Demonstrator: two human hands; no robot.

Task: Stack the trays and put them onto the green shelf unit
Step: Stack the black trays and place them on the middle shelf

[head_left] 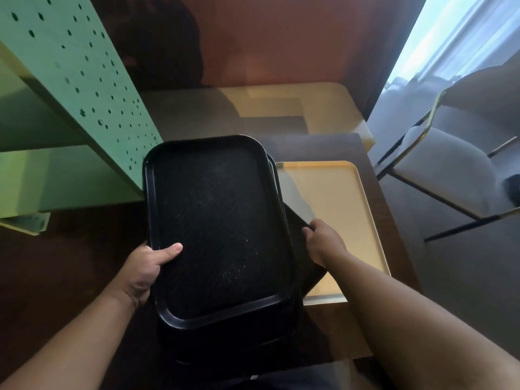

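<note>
Your left grip (146, 270) closed on left rim of black tray stack (219, 229), thumb on top tray. Your right grip (323, 242) clamped on stack's right edge. Stack tilted above dark worktop (363, 153), overlapping cream tray (337, 209), beside green shelf unit (70, 88).

Shelf close on my left, open room on my right

The green shelf unit (70, 88) crowds my black tray stack (219, 229); the yellow tray (337, 215) covers the table on my right; chair (450, 170) stands beyond.
</note>
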